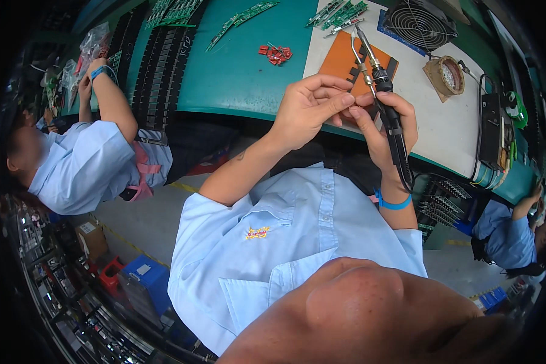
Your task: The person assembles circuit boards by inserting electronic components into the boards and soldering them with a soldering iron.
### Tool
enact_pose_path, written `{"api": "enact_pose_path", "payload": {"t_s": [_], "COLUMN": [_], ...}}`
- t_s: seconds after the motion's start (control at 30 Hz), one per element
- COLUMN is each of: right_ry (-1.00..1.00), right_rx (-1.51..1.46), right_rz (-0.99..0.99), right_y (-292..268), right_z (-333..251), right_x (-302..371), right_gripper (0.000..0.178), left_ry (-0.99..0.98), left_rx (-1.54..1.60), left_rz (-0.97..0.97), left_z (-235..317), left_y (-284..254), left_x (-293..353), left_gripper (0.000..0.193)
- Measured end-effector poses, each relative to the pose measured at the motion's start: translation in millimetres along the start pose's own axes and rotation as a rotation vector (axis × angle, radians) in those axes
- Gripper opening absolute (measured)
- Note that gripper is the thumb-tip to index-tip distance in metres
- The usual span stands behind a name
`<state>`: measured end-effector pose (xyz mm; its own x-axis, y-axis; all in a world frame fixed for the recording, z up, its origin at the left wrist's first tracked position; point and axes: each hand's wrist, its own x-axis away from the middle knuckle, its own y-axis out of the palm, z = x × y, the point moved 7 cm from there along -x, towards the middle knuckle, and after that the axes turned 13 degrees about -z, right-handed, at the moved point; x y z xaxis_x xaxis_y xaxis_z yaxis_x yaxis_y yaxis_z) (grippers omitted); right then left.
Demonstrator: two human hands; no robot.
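Note:
My right hand [396,124] is closed round a black-handled soldering iron [380,77], its metal tip pointing away from me. A thin curved metal tube [358,56] runs beside the tip. Close against the right fingertips, my left hand [306,112] has its thumb and forefinger pressed together. Whatever lies in that pinch is too small or hidden to make out. Beneath both hands and the iron is an orange plate [335,62] with dark notched edges, lying on a white sheet [434,118].
Green circuit boards [346,13] lie beyond the plate, with more boards [239,23] to the left. Red components [277,54] sit on the green mat [224,79]. A fan [420,24] and a round cleaner pot [448,76] stand right. Co-workers sit on both sides.

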<state>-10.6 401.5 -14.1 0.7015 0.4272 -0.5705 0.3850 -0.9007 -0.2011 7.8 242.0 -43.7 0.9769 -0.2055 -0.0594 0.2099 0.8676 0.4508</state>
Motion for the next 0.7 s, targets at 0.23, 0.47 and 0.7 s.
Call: {"api": "enact_pose_path", "payload": {"t_s": [0.23, 0.47, 0.7], "right_ry": [0.133, 0.143, 0.214], "right_rx": [0.02, 0.006, -0.018], "right_rz": [0.102, 0.154, 0.142], "right_y": [-29, -40, -41], "right_z": [15, 31, 35], "right_x": [9, 12, 16], "right_gripper": [0.043, 0.043, 0.046], "left_ry": [0.435, 0.07, 0.061], "left_rx": [-1.468, -1.869, -1.758], "left_rz": [0.37, 0.612, 0.621], "left_z": [93, 120, 118], "left_y": [-60, -172, -184], "left_x": [3, -10, -9], "left_gripper": [0.029, 0.031, 0.031]}}
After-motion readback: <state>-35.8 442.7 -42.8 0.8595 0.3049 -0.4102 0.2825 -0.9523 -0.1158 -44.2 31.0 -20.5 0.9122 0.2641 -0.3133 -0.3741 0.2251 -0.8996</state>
